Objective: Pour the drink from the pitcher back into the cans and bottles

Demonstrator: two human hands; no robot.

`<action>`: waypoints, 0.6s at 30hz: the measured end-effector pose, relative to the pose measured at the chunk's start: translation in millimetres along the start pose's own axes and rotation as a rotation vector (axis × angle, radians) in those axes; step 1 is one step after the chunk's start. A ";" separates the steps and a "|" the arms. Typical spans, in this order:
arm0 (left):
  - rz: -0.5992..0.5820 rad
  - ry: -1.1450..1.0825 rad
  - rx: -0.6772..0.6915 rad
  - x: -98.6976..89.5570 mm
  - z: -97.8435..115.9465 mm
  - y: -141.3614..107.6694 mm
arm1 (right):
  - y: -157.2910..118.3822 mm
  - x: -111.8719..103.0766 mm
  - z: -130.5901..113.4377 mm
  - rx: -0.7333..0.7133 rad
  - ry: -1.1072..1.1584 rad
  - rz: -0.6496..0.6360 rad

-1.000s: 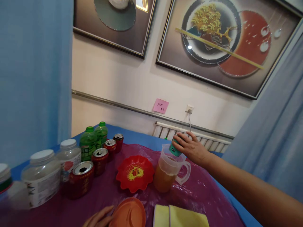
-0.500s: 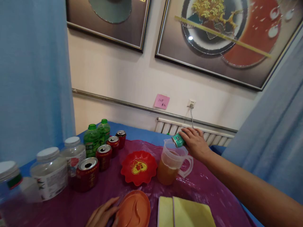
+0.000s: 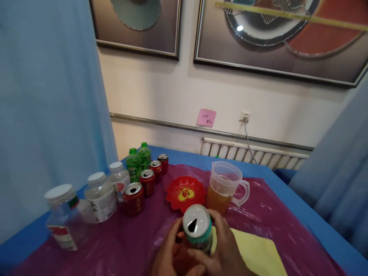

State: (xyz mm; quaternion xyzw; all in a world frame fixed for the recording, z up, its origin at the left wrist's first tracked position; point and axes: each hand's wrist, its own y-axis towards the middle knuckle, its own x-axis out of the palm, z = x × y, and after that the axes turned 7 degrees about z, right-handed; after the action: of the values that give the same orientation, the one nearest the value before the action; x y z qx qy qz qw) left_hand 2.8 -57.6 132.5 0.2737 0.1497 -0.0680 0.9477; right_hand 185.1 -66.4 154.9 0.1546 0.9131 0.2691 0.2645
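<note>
A green can (image 3: pixel 198 226) with an opened top is held upright between my two hands at the bottom centre. My right hand (image 3: pixel 224 249) wraps its right side and front. My left hand (image 3: pixel 169 249) is against its left side, fingers curved round it. Beneath the hands, the orange dish is mostly hidden. Just behind the can lies a red scalloped plate (image 3: pixel 174 193). To the right of that plate stands a clear pitcher (image 3: pixel 220 199) of amber liquid, its handle pointing right. A yellow cloth (image 3: pixel 255 249) lies right of my right hand.
Red cans (image 3: pixel 134 205), green bottles (image 3: pixel 134 165) and clear jars with white lids (image 3: pixel 102 201) stand in rows at the left. Purple plastic sheeting (image 3: pixel 138 241) covers the blue tabletop (image 3: pixel 324 226). Behind are a radiator (image 3: pixel 227 150) and blue curtains (image 3: pixel 51 96).
My right hand has brought the green can from above the pitcher to the front centre and turned it upright. My left hand has moved from beside the orange dish to the can. The view has shifted.
</note>
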 end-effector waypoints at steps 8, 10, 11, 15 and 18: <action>0.244 0.300 -0.282 -48.6 1.6 15.6 | -39.4 40.9 32.2 -0.145 0.031 -0.221; 0.343 0.437 -0.379 -78.1 -3.4 28.8 | -52.4 33.7 44.0 -0.113 -0.027 -0.191; 0.378 0.507 -0.414 -91.7 -7.3 35.3 | -57.7 27.2 49.1 -0.089 -0.048 -0.164; 0.394 0.655 -0.501 -124.3 -31.1 51.0 | -70.5 -12.3 65.7 -0.004 -0.053 -0.053; 0.409 0.679 -0.526 -130.1 -51.8 50.4 | -78.6 -43.0 78.3 0.096 -0.055 0.068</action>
State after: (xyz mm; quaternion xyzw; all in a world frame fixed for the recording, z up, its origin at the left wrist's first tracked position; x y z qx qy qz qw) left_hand -122.4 18.8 157.6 0.0552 0.4061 0.2535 0.8762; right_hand 253.3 -116.0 71.1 0.2054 0.9116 0.2295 0.2723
